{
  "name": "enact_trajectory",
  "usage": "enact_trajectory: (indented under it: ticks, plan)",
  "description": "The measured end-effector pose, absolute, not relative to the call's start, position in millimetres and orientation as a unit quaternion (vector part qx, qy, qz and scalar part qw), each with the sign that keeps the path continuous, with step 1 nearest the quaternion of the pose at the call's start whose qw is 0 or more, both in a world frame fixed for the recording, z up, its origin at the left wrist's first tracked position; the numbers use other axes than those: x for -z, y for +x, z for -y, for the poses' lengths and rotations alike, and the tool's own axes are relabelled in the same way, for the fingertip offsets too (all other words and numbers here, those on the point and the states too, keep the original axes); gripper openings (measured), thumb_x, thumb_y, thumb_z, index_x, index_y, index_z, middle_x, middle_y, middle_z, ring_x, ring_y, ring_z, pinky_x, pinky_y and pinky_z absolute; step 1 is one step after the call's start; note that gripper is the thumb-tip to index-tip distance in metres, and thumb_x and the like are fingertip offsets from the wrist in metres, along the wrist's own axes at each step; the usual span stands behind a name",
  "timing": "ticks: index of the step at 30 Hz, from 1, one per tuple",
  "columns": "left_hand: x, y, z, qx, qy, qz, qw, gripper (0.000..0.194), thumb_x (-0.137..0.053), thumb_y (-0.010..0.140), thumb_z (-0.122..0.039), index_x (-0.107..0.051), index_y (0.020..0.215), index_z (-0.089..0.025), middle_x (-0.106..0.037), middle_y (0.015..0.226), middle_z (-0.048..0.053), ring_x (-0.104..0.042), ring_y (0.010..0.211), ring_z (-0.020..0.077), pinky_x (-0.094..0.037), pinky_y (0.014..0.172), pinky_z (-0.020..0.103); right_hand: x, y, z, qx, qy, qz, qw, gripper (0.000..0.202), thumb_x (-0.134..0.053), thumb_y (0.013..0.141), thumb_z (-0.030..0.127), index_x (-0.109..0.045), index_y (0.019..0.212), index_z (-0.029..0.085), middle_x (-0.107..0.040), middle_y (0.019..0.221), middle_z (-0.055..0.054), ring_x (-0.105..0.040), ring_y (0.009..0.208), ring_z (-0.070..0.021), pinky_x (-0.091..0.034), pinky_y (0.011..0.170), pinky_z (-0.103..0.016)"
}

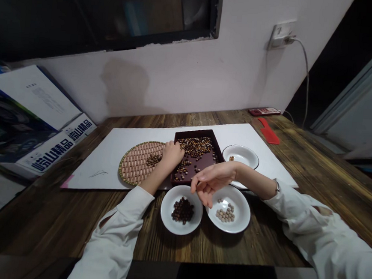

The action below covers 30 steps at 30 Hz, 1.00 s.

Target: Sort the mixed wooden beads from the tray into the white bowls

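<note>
My left hand [173, 154] is over the left rim of a dark red box [208, 159], its fingers curled in and their tips hidden. Mixed brown and yellow beads [195, 146] lie in the box. Beside that hand, brown beads [154, 159] rest on a round woven tray [132, 163]. My right hand [216, 179] hovers above two white bowls, palm turned up and fingers loosely bent apart; I see nothing in it. Dark brown beads [183, 210] fill the middle of the left bowl [166, 211]. Pale beads [225, 213] lie in the right bowl [243, 217].
A white board [94, 162] lies under the box and tray. Another white dish [247, 156] holds a few orange-brown beads. A red scoop-like piece [269, 132] and a phone [264, 112] are at the back right. Printed cartons [53, 142] stand at left, against the wall.
</note>
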<state>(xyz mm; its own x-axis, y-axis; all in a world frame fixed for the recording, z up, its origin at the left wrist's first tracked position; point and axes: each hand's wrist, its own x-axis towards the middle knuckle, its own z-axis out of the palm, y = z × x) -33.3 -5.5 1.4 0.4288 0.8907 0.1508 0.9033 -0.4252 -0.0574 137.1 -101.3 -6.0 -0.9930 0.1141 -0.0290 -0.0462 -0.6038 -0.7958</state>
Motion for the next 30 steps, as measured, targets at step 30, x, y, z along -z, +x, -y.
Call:
enact_trajectory:
  ticks: [30]
  plan:
    - [-8.6, -32.1, 9.4, 0.013, -0.837, 0.546, 0.041, 0.042, -0.041, 0.096, -0.034, -0.062, 0.123, -0.009, -0.059, 0.126, 0.02, -0.051, 0.123, 0.0319, -0.042, 0.102, 0.041, 3.8, 136.9, 103.8, -0.889, -0.051, 0.452, 0.055, 0.042, -0.056, 0.097, 0.043, -0.058, 0.122, 0.01, -0.073, 0.102, -0.016, -0.073, 0.097, -0.0245, -0.057, 0.089, -0.038]
